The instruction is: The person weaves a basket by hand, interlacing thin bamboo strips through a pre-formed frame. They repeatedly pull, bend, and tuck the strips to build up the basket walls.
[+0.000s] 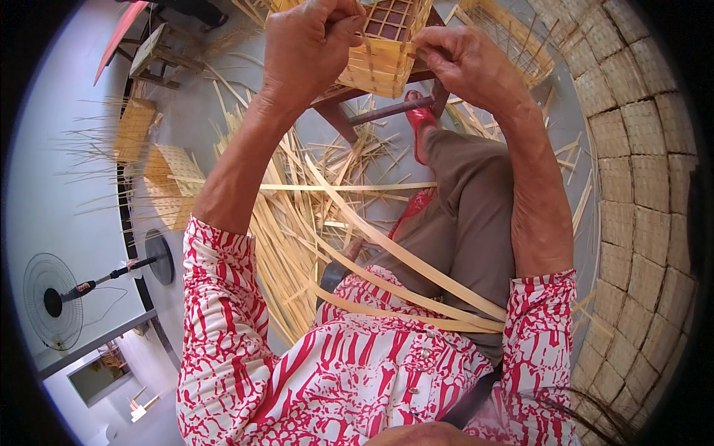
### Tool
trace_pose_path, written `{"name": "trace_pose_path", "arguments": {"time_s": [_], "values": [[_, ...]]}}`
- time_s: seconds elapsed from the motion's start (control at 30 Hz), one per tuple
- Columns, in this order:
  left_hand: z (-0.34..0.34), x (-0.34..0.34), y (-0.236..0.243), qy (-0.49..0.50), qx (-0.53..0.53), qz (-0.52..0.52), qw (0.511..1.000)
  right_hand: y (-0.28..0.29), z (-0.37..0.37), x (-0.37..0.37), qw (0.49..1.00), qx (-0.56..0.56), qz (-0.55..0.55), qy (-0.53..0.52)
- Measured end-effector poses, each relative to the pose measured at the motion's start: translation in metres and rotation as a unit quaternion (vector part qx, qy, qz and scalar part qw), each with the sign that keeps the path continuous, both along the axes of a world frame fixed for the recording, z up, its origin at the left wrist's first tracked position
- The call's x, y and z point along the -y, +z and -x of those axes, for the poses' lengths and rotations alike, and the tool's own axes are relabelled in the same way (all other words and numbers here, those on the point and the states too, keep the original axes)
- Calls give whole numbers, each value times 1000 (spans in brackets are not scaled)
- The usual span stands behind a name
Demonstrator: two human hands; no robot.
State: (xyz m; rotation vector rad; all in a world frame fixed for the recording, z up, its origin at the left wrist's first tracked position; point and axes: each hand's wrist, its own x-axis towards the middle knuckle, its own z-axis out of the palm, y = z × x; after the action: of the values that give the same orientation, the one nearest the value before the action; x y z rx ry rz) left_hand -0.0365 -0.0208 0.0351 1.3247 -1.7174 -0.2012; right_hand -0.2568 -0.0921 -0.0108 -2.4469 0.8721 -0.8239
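Note:
A partly woven basket [377, 68] of pale yellow, bamboo-like strips is at the top middle, with an open lattice on its upper part. It rests on a dark wooden stool [338, 119]. At the basket's left edge my left hand [316, 46] is closed, fingers bent and pinched against the weave. My right hand [470, 63] pinches the basket's right edge between thumb and bent forefinger. Any single strip within either pinch is too small to make out. Long flat strips [405, 286] lie across my lap and under my right forearm.
Loose strips [275, 245] and offcuts cover the floor to the left and below the stool. Unfinished baskets [167, 175] with spiky ends stand at the left, another [513, 37] at top right. Stacked woven pieces [632, 156] line the right side. A fan [52, 301] stands far left.

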Motion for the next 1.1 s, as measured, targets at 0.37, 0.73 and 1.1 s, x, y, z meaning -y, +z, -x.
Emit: {"name": "trace_pose_path", "arguments": {"time_s": [0.37, 0.73, 1.1], "values": [[10, -9, -14, -71, 170, 19, 983, 20, -6, -17, 1000, -10, -1, 17], [-6, -32, -1, -208, 150, -86, 963, 26, -3, -29, 984, -1, 148, 103], [-20, -24, 8, -297, 216, -29, 930, 29, -1, -21, 975, 14, 200, 96]]}}
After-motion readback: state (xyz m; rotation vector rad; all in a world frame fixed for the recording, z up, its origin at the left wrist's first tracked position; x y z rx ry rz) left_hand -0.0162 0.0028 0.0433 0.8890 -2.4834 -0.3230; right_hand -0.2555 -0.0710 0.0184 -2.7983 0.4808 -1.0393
